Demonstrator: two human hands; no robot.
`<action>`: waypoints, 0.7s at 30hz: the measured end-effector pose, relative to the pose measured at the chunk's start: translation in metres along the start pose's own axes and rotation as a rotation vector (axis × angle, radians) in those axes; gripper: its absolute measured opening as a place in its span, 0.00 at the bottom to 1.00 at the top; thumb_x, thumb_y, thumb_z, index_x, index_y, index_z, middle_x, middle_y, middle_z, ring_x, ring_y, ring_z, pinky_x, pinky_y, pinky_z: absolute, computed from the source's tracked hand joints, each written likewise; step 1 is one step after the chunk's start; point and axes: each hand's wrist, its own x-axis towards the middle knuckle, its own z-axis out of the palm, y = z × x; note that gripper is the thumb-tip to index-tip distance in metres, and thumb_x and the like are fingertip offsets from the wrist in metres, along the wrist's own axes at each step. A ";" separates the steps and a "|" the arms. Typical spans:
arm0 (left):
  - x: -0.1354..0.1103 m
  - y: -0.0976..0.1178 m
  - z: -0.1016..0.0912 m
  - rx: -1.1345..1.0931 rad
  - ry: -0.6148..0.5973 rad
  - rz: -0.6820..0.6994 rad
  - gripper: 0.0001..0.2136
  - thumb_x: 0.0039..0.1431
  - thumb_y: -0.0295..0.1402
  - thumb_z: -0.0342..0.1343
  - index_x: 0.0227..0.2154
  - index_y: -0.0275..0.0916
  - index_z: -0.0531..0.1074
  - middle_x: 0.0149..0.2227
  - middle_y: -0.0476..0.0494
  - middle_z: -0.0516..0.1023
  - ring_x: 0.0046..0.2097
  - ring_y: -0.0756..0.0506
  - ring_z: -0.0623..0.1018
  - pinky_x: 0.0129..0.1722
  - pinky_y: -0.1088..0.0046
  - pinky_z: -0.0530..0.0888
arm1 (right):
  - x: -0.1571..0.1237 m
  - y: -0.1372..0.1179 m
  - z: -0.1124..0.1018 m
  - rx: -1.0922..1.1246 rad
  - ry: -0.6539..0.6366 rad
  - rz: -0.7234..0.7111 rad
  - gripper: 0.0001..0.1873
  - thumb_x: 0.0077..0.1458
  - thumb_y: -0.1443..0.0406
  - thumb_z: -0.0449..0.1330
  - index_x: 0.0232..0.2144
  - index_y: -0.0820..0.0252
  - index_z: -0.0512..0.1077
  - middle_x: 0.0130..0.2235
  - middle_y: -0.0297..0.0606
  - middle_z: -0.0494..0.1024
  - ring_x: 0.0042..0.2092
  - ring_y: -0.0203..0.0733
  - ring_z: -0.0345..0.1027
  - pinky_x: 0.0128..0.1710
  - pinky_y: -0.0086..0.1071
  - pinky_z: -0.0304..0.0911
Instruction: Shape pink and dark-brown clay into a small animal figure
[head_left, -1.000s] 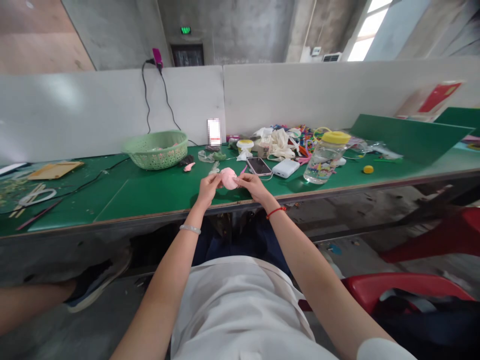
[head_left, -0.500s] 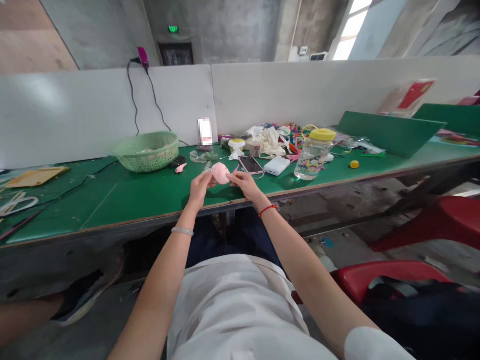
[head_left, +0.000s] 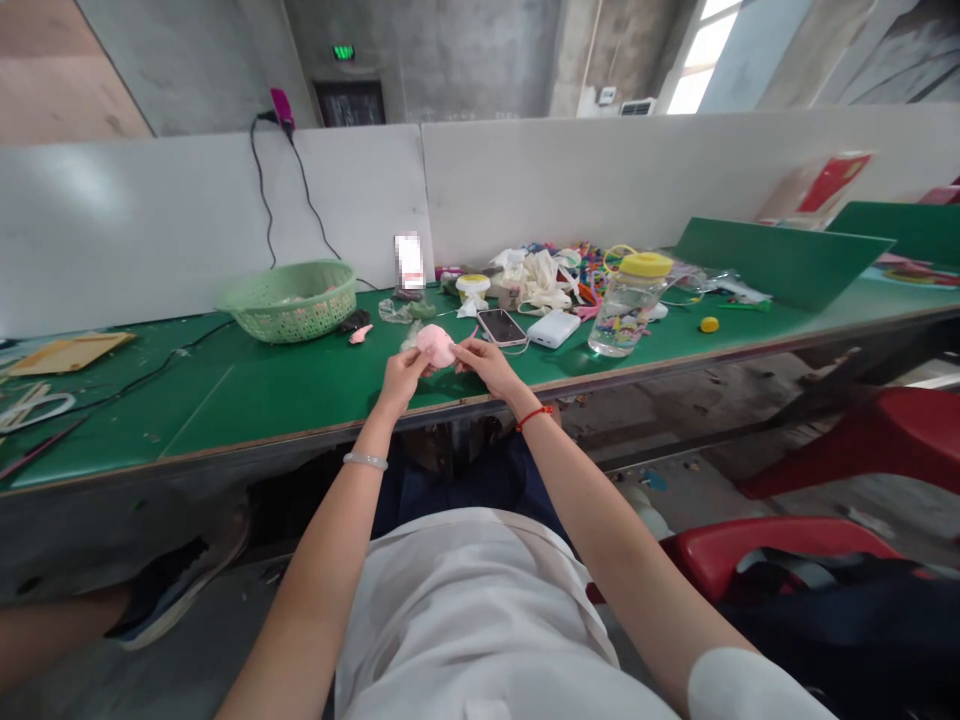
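A rounded pink lump (head_left: 435, 345), which looks like soft modelling clay, is held up between my two hands just above the table's front edge. My left hand (head_left: 406, 378) pinches its left side with thumb and fingers. From the right, my right hand (head_left: 484, 362) grips its edge with the fingertips. Beyond the hands lie some crumpled clear plastic (head_left: 411, 312) and a phone (head_left: 502, 327) lying flat. A smaller pink piece (head_left: 361, 334) rests on the green tabletop (head_left: 300, 385) to the left.
A green basket (head_left: 296, 312) stands at left, near an upright phone (head_left: 409, 262) with a blurred screen. To the right are a white power bank (head_left: 553, 329), a yellow-lidded bottle (head_left: 628, 312) and a yellow cap (head_left: 709, 325). A red stool (head_left: 780, 545) is at my right.
The pink lump has shifted slightly left and tilted between my fingers. My left thumb now lies further over its front. Nothing else on the table has moved.
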 end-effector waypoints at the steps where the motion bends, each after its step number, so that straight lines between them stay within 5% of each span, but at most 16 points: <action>1: 0.000 0.000 0.000 0.000 -0.004 0.000 0.22 0.49 0.52 0.68 0.30 0.34 0.81 0.25 0.43 0.80 0.29 0.46 0.79 0.31 0.71 0.76 | 0.000 0.000 0.000 -0.001 -0.003 -0.002 0.29 0.38 0.40 0.71 0.24 0.59 0.71 0.23 0.29 0.72 0.27 0.32 0.64 0.32 0.29 0.62; 6: 0.003 -0.003 0.002 -0.016 -0.018 -0.018 0.22 0.51 0.50 0.68 0.34 0.33 0.81 0.26 0.42 0.81 0.28 0.45 0.80 0.31 0.70 0.78 | 0.002 0.004 -0.002 0.003 0.012 -0.016 0.30 0.38 0.40 0.70 0.25 0.57 0.70 0.23 0.28 0.71 0.28 0.34 0.64 0.32 0.31 0.62; 10: 0.004 -0.005 0.003 -0.058 -0.018 -0.026 0.26 0.53 0.51 0.65 0.44 0.32 0.79 0.36 0.38 0.84 0.32 0.43 0.83 0.37 0.65 0.81 | 0.003 0.007 -0.003 0.014 0.063 -0.032 0.28 0.43 0.40 0.68 0.28 0.56 0.68 0.26 0.28 0.71 0.29 0.34 0.66 0.33 0.31 0.63; 16: 0.000 -0.001 0.007 -0.074 -0.085 -0.015 0.29 0.47 0.49 0.70 0.47 0.33 0.79 0.46 0.37 0.84 0.43 0.39 0.84 0.46 0.60 0.82 | 0.001 0.002 0.000 -0.003 0.026 -0.055 0.25 0.40 0.46 0.73 0.27 0.57 0.71 0.28 0.29 0.73 0.30 0.34 0.66 0.36 0.31 0.64; 21: -0.002 -0.002 0.008 -0.060 -0.118 -0.013 0.27 0.45 0.50 0.71 0.41 0.32 0.80 0.39 0.37 0.84 0.41 0.39 0.83 0.46 0.57 0.82 | -0.002 -0.003 0.000 0.002 -0.079 -0.030 0.24 0.38 0.48 0.74 0.34 0.58 0.80 0.33 0.34 0.80 0.33 0.36 0.68 0.38 0.33 0.65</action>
